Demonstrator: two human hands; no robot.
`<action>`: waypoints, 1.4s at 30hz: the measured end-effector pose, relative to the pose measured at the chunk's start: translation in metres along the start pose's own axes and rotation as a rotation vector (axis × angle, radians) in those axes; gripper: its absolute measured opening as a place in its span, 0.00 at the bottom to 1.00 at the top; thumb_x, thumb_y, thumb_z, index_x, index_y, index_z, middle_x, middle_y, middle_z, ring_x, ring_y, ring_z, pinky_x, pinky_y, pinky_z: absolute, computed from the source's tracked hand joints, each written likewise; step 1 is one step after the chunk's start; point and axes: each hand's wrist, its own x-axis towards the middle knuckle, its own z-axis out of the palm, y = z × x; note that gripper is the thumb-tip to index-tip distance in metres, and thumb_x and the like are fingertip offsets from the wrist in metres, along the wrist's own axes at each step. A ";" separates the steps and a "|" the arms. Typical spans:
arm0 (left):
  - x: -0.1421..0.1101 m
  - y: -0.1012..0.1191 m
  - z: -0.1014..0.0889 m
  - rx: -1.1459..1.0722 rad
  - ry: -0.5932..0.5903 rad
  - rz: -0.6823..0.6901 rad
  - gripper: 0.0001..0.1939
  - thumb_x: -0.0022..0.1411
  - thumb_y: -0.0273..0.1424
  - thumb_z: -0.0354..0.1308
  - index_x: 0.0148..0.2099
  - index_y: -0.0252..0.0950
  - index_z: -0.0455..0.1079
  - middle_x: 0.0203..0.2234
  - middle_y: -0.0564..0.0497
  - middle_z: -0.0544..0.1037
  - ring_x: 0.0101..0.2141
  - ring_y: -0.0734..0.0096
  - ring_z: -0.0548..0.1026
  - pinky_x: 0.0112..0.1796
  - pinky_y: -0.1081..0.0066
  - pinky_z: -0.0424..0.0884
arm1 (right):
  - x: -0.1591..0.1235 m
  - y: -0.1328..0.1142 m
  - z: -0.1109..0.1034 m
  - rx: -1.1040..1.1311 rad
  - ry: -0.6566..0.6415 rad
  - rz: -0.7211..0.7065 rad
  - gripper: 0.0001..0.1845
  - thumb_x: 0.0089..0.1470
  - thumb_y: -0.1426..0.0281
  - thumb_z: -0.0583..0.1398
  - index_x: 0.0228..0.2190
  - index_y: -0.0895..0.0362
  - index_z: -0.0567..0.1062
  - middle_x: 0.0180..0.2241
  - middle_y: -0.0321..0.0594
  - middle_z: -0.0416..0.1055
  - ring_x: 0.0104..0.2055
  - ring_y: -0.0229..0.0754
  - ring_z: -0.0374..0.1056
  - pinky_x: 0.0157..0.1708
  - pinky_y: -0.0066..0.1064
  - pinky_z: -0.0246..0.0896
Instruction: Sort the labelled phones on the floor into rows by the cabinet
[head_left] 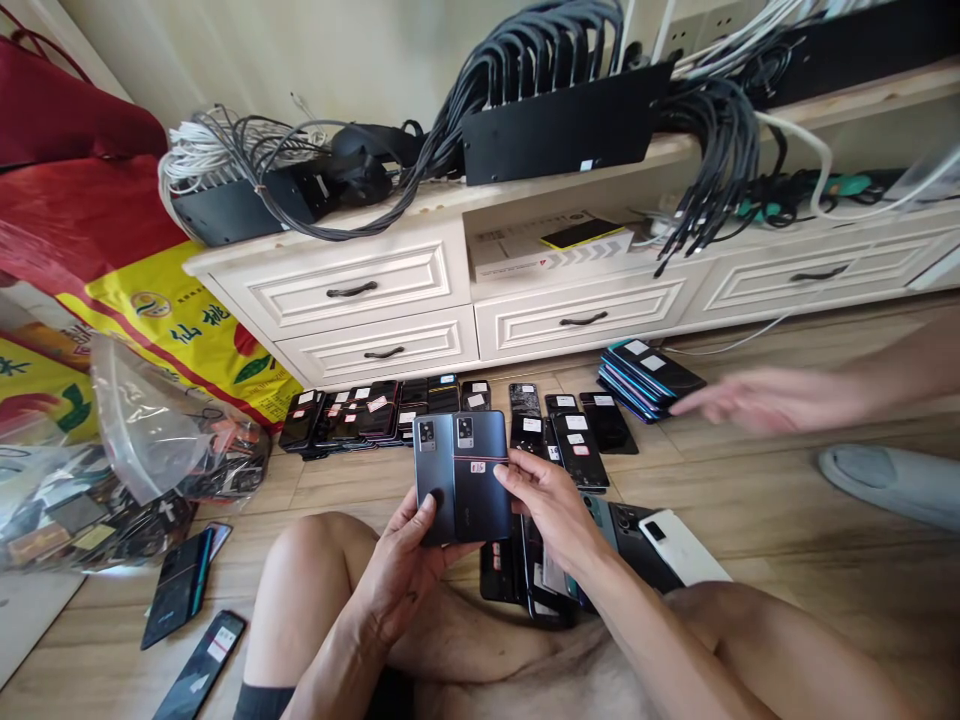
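Note:
Two dark blue smartphones lie side by side in front of me, backs up. My left hand (405,555) is closed on the left smartphone (437,470), its thumb on the back and its fingers reaching under both. The right smartphone (480,510) carries a small white label and a thin reddish band around it. My right hand (551,500) pinches this phone's right edge at the band. Below the hands, a group of phones (499,575) lies on the floor by my legs, partly hidden by my right forearm. A white phone (682,550) lies to its right.
Another person's blurred hand (780,398) reaches in from the right beside a phone stack (652,370); a grey slipper (885,485) is below. Labelled phones (375,410) line the cabinet (375,280). Loose phones (180,590) and filled plastic bags (142,480) lie left.

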 end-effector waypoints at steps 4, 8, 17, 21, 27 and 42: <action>-0.001 0.001 0.002 0.000 0.002 -0.009 0.16 0.68 0.33 0.65 0.57 0.39 0.74 0.56 0.44 0.78 0.52 0.58 0.79 0.56 0.51 0.76 | -0.001 -0.001 0.001 -0.003 -0.002 -0.006 0.24 0.48 0.50 0.71 0.43 0.50 0.84 0.40 0.42 0.82 0.38 0.47 0.73 0.34 0.32 0.68; -0.001 0.000 0.003 0.004 -0.011 -0.005 0.17 0.68 0.34 0.64 0.58 0.38 0.74 0.57 0.42 0.77 0.54 0.54 0.77 0.57 0.49 0.75 | -0.003 -0.002 0.001 -0.006 -0.018 -0.009 0.23 0.49 0.51 0.71 0.44 0.50 0.84 0.41 0.42 0.82 0.39 0.47 0.74 0.34 0.32 0.68; 0.000 -0.001 0.000 -0.004 -0.024 -0.009 0.17 0.69 0.34 0.64 0.58 0.39 0.74 0.56 0.43 0.79 0.54 0.52 0.78 0.55 0.49 0.76 | -0.004 -0.004 0.003 0.009 -0.032 -0.013 0.21 0.51 0.52 0.70 0.43 0.50 0.84 0.41 0.41 0.82 0.39 0.46 0.74 0.35 0.33 0.68; 0.001 -0.004 -0.001 -0.021 -0.025 -0.054 0.22 0.69 0.41 0.63 0.60 0.36 0.72 0.58 0.39 0.77 0.56 0.46 0.76 0.53 0.49 0.77 | -0.003 0.002 0.003 -0.042 -0.009 -0.009 0.21 0.52 0.51 0.69 0.42 0.50 0.84 0.41 0.41 0.82 0.39 0.47 0.74 0.34 0.32 0.67; 0.004 -0.014 0.008 0.044 -0.001 -0.094 0.30 0.65 0.42 0.66 0.65 0.39 0.67 0.55 0.41 0.78 0.48 0.55 0.79 0.47 0.57 0.79 | -0.005 0.018 0.004 -0.106 0.000 0.028 0.24 0.54 0.47 0.67 0.41 0.53 0.82 0.34 0.40 0.79 0.30 0.45 0.72 0.26 0.32 0.66; 0.002 -0.007 0.013 0.154 0.002 -0.217 0.25 0.63 0.41 0.66 0.57 0.30 0.74 0.42 0.38 0.83 0.41 0.51 0.82 0.39 0.60 0.80 | -0.001 0.018 -0.007 -0.310 -0.041 0.021 0.27 0.56 0.43 0.63 0.29 0.55 0.79 0.22 0.32 0.66 0.24 0.38 0.60 0.24 0.30 0.59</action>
